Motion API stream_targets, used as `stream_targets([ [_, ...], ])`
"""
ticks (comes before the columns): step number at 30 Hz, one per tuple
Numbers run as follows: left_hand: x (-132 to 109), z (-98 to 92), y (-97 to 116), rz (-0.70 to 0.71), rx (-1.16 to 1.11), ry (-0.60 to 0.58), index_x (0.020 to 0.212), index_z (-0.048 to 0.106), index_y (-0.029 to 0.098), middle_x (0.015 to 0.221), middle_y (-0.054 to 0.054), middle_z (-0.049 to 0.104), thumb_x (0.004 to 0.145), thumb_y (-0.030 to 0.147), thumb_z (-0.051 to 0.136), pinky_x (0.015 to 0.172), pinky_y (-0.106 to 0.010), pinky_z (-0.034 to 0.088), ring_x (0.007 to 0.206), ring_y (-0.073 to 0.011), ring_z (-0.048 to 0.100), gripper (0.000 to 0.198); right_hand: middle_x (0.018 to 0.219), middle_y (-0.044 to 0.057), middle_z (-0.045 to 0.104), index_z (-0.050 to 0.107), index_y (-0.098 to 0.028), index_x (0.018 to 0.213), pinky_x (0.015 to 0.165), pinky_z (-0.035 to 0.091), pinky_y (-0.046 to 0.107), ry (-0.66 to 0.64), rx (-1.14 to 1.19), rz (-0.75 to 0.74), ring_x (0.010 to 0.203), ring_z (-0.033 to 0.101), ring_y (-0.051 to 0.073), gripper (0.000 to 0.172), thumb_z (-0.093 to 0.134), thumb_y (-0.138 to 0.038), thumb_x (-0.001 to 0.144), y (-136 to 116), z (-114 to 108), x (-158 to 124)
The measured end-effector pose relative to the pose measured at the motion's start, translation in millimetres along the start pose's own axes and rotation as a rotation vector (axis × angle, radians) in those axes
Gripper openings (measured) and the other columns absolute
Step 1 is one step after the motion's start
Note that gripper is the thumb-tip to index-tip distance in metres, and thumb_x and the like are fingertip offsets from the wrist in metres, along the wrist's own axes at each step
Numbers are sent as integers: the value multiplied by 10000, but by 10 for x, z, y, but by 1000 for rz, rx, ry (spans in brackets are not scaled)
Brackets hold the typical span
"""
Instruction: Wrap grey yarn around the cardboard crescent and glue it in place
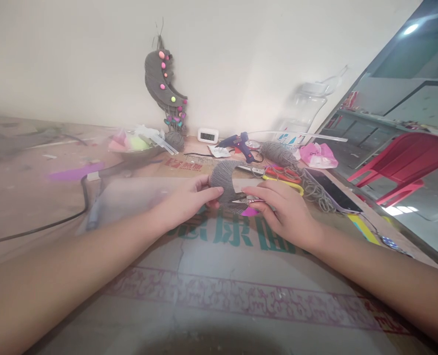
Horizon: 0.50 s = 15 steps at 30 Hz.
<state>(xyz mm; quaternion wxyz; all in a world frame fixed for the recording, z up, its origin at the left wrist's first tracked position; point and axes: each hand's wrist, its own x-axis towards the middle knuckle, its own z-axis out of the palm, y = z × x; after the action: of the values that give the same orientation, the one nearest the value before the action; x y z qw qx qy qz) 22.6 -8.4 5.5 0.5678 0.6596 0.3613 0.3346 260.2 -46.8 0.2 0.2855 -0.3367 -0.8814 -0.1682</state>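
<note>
The left hand (189,199) pinches a grey yarn-wrapped crescent (222,175) as the right hand (281,209) grips small snips (243,199) at its near edge; holding it steady should keep cuts clean.

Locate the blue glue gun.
Head view: the blue glue gun lies at the back, right of centre, between the white digital clock and the grey yarn ball.

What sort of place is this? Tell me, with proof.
Probably a craft worktable: a blue hot-glue gun, a ball of grey yarn, and a grey yarn-wrapped crescent in the left hand.
</note>
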Motion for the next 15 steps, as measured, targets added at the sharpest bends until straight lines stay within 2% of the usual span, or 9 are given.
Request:
stream_targets([
  [15, 9, 5, -15, 10, -1, -36, 918, 641, 188, 830, -3, 629, 821, 347, 608, 686, -270, 442, 682, -127, 566, 190, 854, 72, 623, 608, -142, 1125, 669, 419, 304, -41, 7, -12, 781, 562, 191, 232, 469, -235, 965, 2, 13, 5],
])
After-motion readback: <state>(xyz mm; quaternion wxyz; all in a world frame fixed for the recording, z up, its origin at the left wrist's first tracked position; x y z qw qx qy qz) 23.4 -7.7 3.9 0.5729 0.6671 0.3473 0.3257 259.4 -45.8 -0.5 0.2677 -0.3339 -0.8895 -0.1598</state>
